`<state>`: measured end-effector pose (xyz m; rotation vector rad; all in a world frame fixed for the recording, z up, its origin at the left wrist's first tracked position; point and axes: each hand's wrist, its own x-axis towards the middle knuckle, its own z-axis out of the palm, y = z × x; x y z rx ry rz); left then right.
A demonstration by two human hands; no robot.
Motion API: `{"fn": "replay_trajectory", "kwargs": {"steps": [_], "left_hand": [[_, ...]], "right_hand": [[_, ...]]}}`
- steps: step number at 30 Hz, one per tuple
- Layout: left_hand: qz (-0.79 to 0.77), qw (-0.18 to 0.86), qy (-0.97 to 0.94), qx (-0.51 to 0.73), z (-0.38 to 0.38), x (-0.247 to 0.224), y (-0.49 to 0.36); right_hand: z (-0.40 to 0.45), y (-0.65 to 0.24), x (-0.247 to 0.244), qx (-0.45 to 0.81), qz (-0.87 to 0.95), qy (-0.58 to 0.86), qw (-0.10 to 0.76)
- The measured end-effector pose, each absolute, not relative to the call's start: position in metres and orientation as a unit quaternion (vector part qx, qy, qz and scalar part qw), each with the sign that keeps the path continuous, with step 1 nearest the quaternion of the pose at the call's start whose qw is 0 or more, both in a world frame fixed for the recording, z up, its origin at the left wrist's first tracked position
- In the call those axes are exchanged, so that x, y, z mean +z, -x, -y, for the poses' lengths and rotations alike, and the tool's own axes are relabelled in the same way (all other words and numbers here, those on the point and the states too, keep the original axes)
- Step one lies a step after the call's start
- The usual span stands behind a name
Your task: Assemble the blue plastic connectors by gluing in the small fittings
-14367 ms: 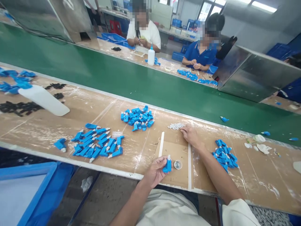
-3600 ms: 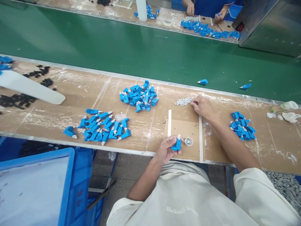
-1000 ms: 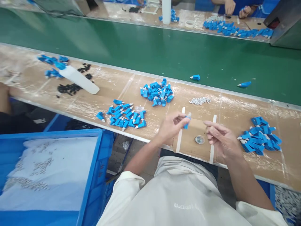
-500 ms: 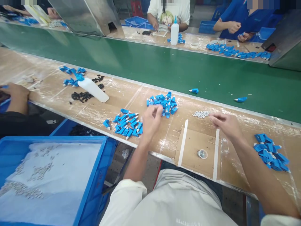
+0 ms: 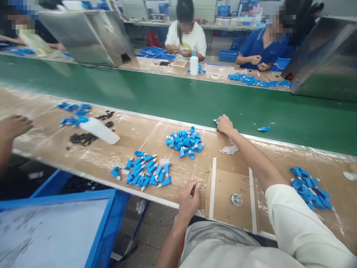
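My right hand (image 5: pixel 225 124) reaches over the near edge of the green belt (image 5: pixel 156 96), its fingers closed round a small blue plastic piece with a white tip (image 5: pixel 216 120). By the table's front edge, my left hand (image 5: pixel 190 195) is loosely curled; whatever its fingers hold, if anything, is hidden. Left of it lies a group of blue pieces (image 5: pixel 146 169), and farther back a denser pile of them (image 5: pixel 185 141). Small grey-white parts (image 5: pixel 229 149) form a heap below my right forearm. On a taped cardboard sheet (image 5: pixel 225 182) stands a small clear cup (image 5: pixel 236 200) with a thin stick in it.
More blue pieces (image 5: pixel 311 188) lie at the right; a single one (image 5: pixel 263 129) is on the belt. A white squeeze bottle (image 5: pixel 100 130) lies at the left near black parts (image 5: pixel 82 139). A neighbour's hand (image 5: pixel 16 126) and a blue crate (image 5: pixel 104 219) are at left. People sit across the belt.
My right hand has gone from beside the grey-white heap out to the belt and closed on a blue piece there. My left hand has drawn back toward the front edge. The view has tilted up.
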<state>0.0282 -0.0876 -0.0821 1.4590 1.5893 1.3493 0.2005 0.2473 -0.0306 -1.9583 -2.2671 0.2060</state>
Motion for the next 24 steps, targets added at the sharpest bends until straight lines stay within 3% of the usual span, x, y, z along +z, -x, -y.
{"fn": "replay_trajectory", "kwargs": {"steps": [10,24], "left_hand": [[-0.623,0.408,-0.451,0.492,0.092,-0.085,-0.023],[-0.687,0.393,-0.419,0.445,0.098,-0.071,-0.018]], "right_hand": [[-0.210,-0.343,0.026,0.060,0.621,0.781,-0.003],[-0.179,-0.353,0.013,0.113,0.650,0.751,0.035]]}}
